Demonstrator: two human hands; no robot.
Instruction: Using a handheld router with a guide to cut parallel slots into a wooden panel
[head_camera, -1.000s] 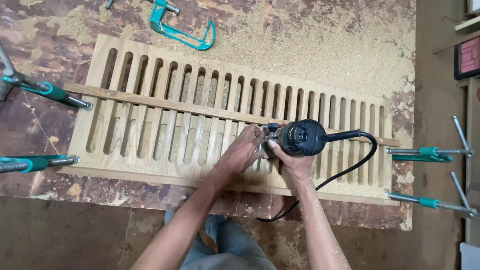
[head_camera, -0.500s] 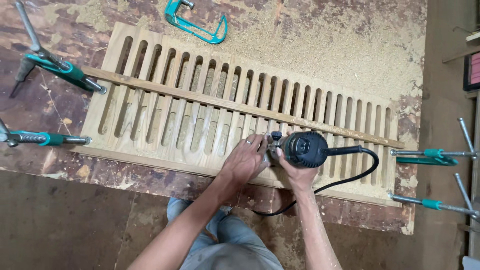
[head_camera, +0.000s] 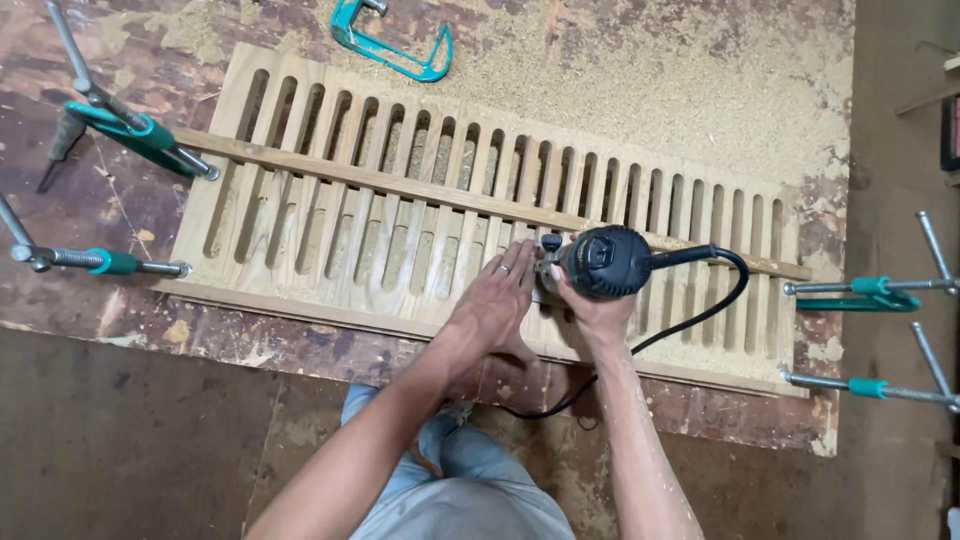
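Router (head_camera: 605, 262), black, compact, stands upright on slotted wooden panel (head_camera: 480, 225), near panel's lower edge, right of panel's middle. Right hand (head_camera: 590, 305) closed around router body from below. Left hand (head_camera: 495, 300) flat, fingers stretched, pressing panel just beside router base; not gripping anything. Router looks hard, rather heavy, likely vibrating: best hold low on body. Cord (head_camera: 700, 300) loops right over panel. Panel stiff, thin slats probably fragile. Clamps (head_camera: 130, 130) fix panel to counter (head_camera: 650, 70), sawdust-covered.
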